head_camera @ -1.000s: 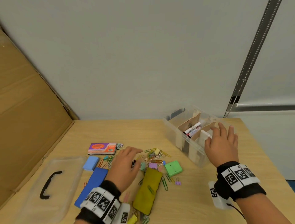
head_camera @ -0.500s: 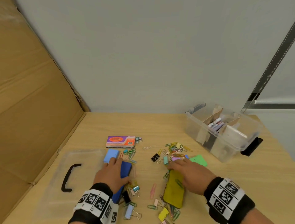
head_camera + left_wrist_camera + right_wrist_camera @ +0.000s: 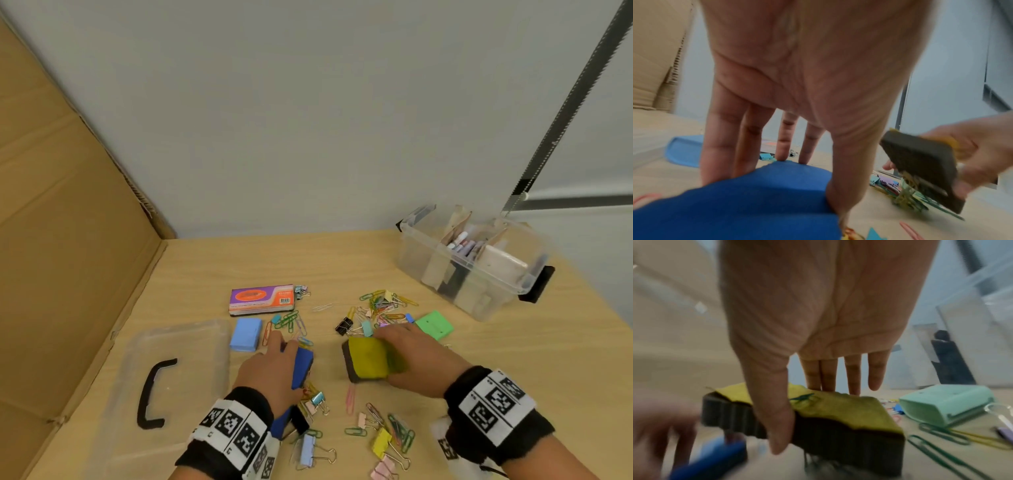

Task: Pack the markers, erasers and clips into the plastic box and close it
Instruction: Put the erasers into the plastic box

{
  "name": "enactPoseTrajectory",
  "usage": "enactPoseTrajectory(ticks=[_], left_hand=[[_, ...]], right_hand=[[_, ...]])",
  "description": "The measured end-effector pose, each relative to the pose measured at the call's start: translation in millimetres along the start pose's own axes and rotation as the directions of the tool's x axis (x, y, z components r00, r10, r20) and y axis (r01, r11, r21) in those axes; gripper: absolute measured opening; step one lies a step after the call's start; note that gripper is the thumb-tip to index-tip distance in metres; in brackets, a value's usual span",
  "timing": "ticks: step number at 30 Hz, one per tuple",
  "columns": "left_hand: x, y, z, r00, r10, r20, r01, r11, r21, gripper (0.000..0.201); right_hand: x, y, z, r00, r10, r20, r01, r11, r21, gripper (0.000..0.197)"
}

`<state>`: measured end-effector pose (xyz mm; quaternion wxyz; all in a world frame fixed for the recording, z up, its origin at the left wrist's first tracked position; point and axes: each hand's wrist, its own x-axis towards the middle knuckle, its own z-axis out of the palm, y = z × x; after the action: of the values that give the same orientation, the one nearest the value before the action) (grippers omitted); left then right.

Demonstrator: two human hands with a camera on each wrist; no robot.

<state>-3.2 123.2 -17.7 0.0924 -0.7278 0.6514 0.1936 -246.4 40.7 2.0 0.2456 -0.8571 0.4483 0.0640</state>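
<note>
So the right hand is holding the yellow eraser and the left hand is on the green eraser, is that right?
Not quite. The right hand does hold the yellow eraser, but the left hand grips the dark blue eraser, as the left wrist view shows. The green eraser lies untouched.

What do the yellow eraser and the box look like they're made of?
Yellow eraser: soft yellow cloth or felt top, wrinkled, over a dark ribbed base, likely foam or felt. Box: clear glossy hard plastic; dividers and markers show through its walls.
</note>
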Motion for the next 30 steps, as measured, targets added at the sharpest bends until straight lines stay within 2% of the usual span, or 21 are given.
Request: enactPoseTrajectory(ticks=[4, 6, 9, 11, 13, 15, 17, 19, 21, 23, 25, 26, 28, 30], left_hand=[[-1, -9, 1, 0.996, 0.088, -0.009, -0.089, 0.992, -0.084, 0.075], [-2, -16, -1, 0.994, 0.109, -0.014, -0.109, 0.968, -0.227, 0.082], [-5, -26, -8, 0.993, 0.096, -0.062, -0.114, 0.874, -0.473, 0.091], [-7, -32, -15, 0.992, 0.083, -0.09, -0.122, 0.761, -0.637, 0.089], [-7, -37, -24, 0.99, 0.072, -0.124, -0.142, 0.623, -0.77, 0.081], [-6, -41, -33, 0.988, 0.052, -0.145, -0.151, 0.517, -0.842, 0.073], [-2, -46, -39, 0.987, 0.038, -0.154, -0.156, 0.412, -0.898, 0.068], [0, -49, -45, 0.99, 0.021, -0.138, -0.139, 0.288, -0.948, 0.06], [4, -50, -50, 0.994, -0.009, -0.108, -0.105, 0.167, -0.98, 0.065], [8, -50, -53, 0.994, -0.033, -0.107, -0.105, 0.069, -0.992, 0.071], [11, -51, -53, 0.994, -0.035, -0.107, -0.108, -0.011, -0.994, 0.074], [11, -50, -54, 0.993, -0.029, -0.112, -0.113, -0.041, -0.993, 0.073], [10, -48, -57, 0.991, -0.003, -0.13, -0.13, -0.079, -0.988, 0.066], [10, -45, -59, 0.991, 0.01, -0.132, -0.131, -0.101, -0.986, 0.062]], right_hand=[[1, -3, -11, 0.992, 0.123, 0.015, -0.121, 0.937, 0.327, 0.077], [5, -1, -11, 0.991, 0.133, 0.013, -0.121, 0.853, 0.508, 0.076], [9, 2, -10, 0.99, 0.144, -0.004, -0.099, 0.698, 0.709, 0.081], [11, 6, -6, 0.986, 0.165, -0.005, -0.094, 0.588, 0.804, 0.093], [15, 7, -4, 0.986, 0.167, 0.013, -0.09, 0.462, 0.882, 0.09], [17, 3, -6, 0.988, 0.154, 0.032, -0.076, 0.288, 0.955, 0.074], [19, -2, -9, 0.991, 0.127, 0.039, -0.058, 0.156, 0.986, 0.053], [20, -4, -10, 0.994, 0.103, 0.035, -0.043, 0.079, 0.996, 0.048], [25, -3, -9, 0.997, 0.076, 0.019, -0.022, 0.035, 0.999, 0.062], [30, -4, -7, 0.993, 0.111, 0.028, -0.03, 0.02, 0.999, 0.073], [34, -11, -5, 0.987, 0.157, 0.037, -0.047, 0.06, 0.997, 0.073], [34, -17, -4, 0.986, 0.166, 0.031, -0.055, 0.145, 0.988, 0.073], [33, -29, -3, 0.987, 0.158, -0.033, -0.031, 0.383, 0.923, 0.067], [31, -41, -1, 0.984, 0.131, -0.121, 0.033, 0.529, 0.848, 0.053]])
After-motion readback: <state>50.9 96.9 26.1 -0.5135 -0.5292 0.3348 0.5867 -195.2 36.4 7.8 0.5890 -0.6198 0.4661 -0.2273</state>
